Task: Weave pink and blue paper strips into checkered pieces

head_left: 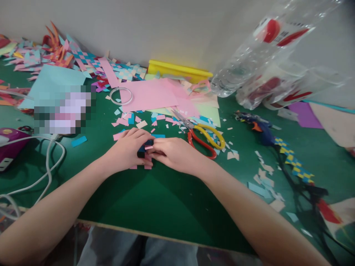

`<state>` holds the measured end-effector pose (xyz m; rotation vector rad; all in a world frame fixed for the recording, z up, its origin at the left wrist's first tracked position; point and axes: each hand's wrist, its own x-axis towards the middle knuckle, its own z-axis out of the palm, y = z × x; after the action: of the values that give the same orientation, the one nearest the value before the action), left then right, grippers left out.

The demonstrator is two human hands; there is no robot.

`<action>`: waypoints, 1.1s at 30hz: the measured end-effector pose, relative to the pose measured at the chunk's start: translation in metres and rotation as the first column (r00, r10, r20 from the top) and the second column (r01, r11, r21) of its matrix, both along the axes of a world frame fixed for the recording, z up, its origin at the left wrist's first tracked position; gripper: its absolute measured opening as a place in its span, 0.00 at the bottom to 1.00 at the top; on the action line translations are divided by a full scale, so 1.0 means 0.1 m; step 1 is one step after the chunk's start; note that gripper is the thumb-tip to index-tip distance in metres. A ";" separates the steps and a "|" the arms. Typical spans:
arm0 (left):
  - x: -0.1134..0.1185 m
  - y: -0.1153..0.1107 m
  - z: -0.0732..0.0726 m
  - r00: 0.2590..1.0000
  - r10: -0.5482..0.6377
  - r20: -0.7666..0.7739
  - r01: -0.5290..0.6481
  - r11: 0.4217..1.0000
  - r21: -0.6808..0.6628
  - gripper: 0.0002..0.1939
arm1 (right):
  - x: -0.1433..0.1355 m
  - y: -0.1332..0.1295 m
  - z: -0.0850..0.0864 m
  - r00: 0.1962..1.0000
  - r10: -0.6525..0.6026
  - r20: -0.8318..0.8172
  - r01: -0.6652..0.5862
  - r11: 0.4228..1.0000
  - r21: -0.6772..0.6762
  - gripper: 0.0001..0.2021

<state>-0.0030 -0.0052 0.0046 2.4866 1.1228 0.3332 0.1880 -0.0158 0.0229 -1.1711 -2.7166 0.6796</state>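
Observation:
My left hand (129, 147) curves over a small woven piece of pink and blue paper strips (148, 157), its fingers and thumb closed on the left side. From the right, my right hand (174, 153) pinches the piece's edge with thumb and forefinger. Pink strip ends stick out below the fingers; much of the piece is hidden. Just behind my right hand lie scissors (198, 129) with one red and one yellow handle, among small paper scraps (141, 124).
Pink paper sheets (151, 94), a clear ring (121, 96) and a yellow strip holder (180, 71) lie behind. Left are a blurred phone (69, 111), white cable (48, 159) and purple box (12, 146). Right stand a plastic bottle (249, 55) and cups (299, 87).

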 end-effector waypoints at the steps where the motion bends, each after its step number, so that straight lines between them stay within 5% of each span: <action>1: 0.00 0.00 0.00 1.000 0.001 0.002 -0.001 1.000 -0.004 0.32 | -0.01 -0.01 0.01 1.000 0.000 0.012 0.000 1.000 0.009 0.07; 9: -0.01 0.00 -0.02 1.000 0.005 0.002 -0.005 1.000 0.000 0.32 | -0.07 -0.05 0.01 0.993 -0.080 0.084 0.072 0.992 0.099 0.07; 17: -0.01 0.01 -0.03 1.000 0.000 0.001 0.000 1.000 -0.001 0.33 | -0.10 -0.08 0.05 0.981 -0.001 0.196 -0.034 0.983 0.178 0.10; 26: 0.00 0.00 -0.03 1.000 0.014 -0.011 -0.014 1.000 -0.006 0.32 | -0.08 -0.05 -0.03 0.989 -0.138 0.059 0.133 0.988 0.079 0.09; 33: 0.00 0.01 -0.03 1.000 0.003 -0.008 -0.003 1.000 0.012 0.34 | -0.09 -0.03 -0.05 0.982 -0.173 0.072 0.163 0.978 0.129 0.09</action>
<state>-0.0035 -0.0045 0.0019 2.4993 1.1307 0.3316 0.1794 -0.0192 0.0183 -1.4075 -2.6408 0.4449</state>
